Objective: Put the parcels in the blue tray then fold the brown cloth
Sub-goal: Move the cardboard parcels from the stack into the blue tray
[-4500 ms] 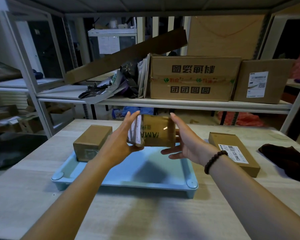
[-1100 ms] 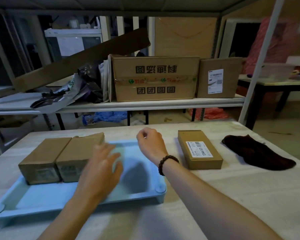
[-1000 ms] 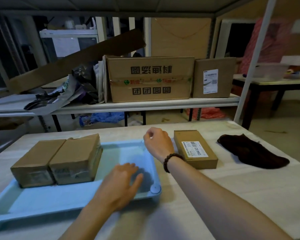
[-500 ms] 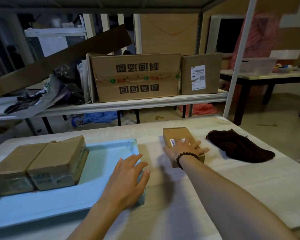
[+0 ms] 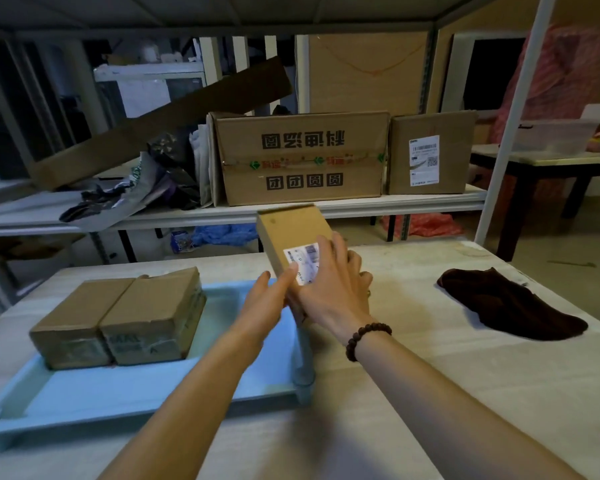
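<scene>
A flat brown parcel with a white label (image 5: 291, 233) is tilted up off the table, just right of the blue tray (image 5: 146, 393). My right hand (image 5: 329, 289) grips its near end from the right and over the label. My left hand (image 5: 264, 303) touches the parcel's left lower edge with its fingertips. Two brown box parcels (image 5: 80, 320) (image 5: 153, 317) sit side by side in the left part of the tray. The brown cloth (image 5: 506, 306) lies crumpled on the table at the right.
The light wooden table (image 5: 430, 393) runs under everything. Behind it a metal shelf (image 5: 361, 206) carries large cartons (image 5: 302, 157) and crumpled bags. A white upright post (image 5: 510, 123) rises at the table's far right corner.
My right hand has lifted the labelled parcel off the table and tilted it up toward the tray. My left hand has risen from the tray's corner to the parcel's edge.
</scene>
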Tool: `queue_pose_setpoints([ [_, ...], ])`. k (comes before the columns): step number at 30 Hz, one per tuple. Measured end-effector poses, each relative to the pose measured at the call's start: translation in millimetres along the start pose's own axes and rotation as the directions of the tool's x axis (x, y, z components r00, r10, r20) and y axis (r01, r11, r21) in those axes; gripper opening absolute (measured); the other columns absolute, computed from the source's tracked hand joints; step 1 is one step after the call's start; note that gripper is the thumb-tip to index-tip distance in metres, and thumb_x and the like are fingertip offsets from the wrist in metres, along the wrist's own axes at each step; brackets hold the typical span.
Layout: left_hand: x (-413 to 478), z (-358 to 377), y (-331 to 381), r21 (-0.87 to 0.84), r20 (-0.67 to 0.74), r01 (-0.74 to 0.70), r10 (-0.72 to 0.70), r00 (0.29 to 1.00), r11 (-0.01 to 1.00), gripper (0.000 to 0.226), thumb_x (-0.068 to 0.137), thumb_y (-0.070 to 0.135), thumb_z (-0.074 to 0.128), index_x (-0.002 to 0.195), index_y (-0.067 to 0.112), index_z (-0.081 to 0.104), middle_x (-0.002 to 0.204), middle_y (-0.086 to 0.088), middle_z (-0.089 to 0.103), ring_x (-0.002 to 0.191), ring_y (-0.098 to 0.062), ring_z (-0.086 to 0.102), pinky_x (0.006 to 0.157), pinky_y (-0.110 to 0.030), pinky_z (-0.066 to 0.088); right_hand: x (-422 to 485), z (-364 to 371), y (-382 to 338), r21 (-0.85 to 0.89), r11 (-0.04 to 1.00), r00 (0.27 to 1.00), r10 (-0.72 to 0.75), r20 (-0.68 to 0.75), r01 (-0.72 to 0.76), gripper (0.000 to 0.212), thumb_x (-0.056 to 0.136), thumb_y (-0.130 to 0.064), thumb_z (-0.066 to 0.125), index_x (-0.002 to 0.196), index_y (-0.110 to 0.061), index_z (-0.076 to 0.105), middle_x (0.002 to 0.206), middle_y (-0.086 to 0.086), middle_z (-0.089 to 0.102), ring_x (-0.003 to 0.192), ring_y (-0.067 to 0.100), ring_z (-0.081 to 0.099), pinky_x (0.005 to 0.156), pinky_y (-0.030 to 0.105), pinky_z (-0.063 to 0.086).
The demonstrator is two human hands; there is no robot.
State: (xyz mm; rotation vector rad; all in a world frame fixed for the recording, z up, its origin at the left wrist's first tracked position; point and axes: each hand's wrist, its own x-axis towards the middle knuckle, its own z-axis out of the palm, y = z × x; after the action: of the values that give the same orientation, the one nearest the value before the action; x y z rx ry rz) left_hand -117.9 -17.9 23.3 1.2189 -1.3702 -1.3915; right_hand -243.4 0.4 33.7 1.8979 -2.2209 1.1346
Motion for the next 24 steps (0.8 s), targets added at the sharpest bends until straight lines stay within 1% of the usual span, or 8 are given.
queue_pose_setpoints([
  [2,3,-12,7,-0.141,-0.012,-0.024,0.022,1.0,0.99,0.055,0.085,0.057,0.066,0.127,0.022,0.058,0.106,-0.003,0.077,0.096,-0.027,0.074,0.085,-0.051,0.06,-9,-1,-16,0.07,0.991,0.994,-0.111,-0.027,0.112,0.079,0.071,-0.073,0.042,0.137,-0.032,0.033,0.152,-0.004,0.027,0.131,0.026,0.033,0.095,0.045,0.036],
  [6,4,-50,13,-0.156,-0.056,-0.104,0.096,0.994,0.982,0.044,0.086,0.046,0.071,0.124,0.027,0.059,0.1,0.0,0.079,0.088,-0.022,0.076,0.06,-0.035,0.059,-13,-4,-18,0.493,0.856,0.981,-0.191,0.024,0.155,0.051,0.088,-0.059,0.053,0.135,-0.044,0.039,0.137,-0.027,0.041,0.125,0.004,0.046,0.094,0.027,0.05],
  [8,1,-69,10,-0.127,-0.033,-0.104,0.101,0.994,0.986,0.044,0.088,0.042,0.071,0.126,0.027,0.056,0.1,-0.003,0.079,0.088,-0.024,0.076,0.061,-0.036,0.059,-8,-7,-14,0.69,0.722,0.996,-0.022,0.09,-0.046,0.044,0.093,-0.052,0.056,0.134,-0.049,0.039,0.118,-0.033,0.045,0.107,-0.004,0.054,0.073,0.017,0.052],
  [10,-4,-82,8,-0.135,0.01,-0.095,0.097,0.995,0.986,0.049,0.084,0.041,0.073,0.126,0.026,0.055,0.102,-0.007,0.078,0.091,-0.028,0.076,0.064,-0.039,0.06,2,-10,-12,0.711,0.653,0.963,0.124,0.237,-0.26,0.045,0.097,-0.053,0.054,0.139,-0.038,0.047,0.115,-0.026,0.051,0.101,-0.003,0.053,0.075,0.022,0.043],
  [12,-8,-90,6,-0.144,0.07,-0.074,0.085,0.994,0.987,0.057,0.077,0.044,0.075,0.127,0.024,0.056,0.108,-0.011,0.077,0.097,-0.032,0.074,0.072,-0.046,0.061,8,-12,-11,0.656,0.653,0.912,0.145,0.383,-0.379,0.037,0.1,-0.054,0.049,0.125,-0.03,0.062,0.111,-0.017,0.065,0.099,0.006,0.058,0.073,0.027,0.041],
  [17,-18,-100,9,-0.002,0.116,-0.146,0.145,0.983,0.989,0.052,0.078,0.043,0.072,0.126,0.029,0.058,0.111,-0.003,0.075,0.105,-0.026,0.072,0.085,-0.046,0.058,6,-13,-11,0.623,0.71,0.911,0.066,0.407,-0.33,0.03,0.101,-0.053,0.05,0.1,-0.033,0.073,0.1,-0.021,0.071,0.092,-0.003,0.058,0.07,0.019,0.036],
  [21,-19,-112,14,0.427,0.115,-0.269,0.243,0.963,0.863,0.052,0.084,0.048,0.071,0.132,0.036,0.054,0.121,0.002,0.064,0.111,-0.019,0.061,0.093,-0.042,0.052,10,-16,-8,0.646,0.692,0.902,0.019,0.431,-0.323,0.039,0.101,-0.046,0.055,0.13,-0.022,0.065,0.108,-0.005,0.073,0.073,0.008,0.056,0.061,0.022,0.045],
  [24,-20,-117,19,0.423,0.094,-0.258,0.241,0.966,0.868,0.075,0.079,0.049,0.073,0.146,0.031,0.043,0.111,-0.015,0.069,0.1,-0.02,0.069,0.093,-0.047,0.055,11,-18,-11,0.725,0.598,0.897,-0.022,0.442,-0.343,0.036,0.099,-0.046,0.059,0.124,-0.021,0.069,0.112,0.004,0.074,0.061,0.011,0.057,0.053,0.026,0.05],
])
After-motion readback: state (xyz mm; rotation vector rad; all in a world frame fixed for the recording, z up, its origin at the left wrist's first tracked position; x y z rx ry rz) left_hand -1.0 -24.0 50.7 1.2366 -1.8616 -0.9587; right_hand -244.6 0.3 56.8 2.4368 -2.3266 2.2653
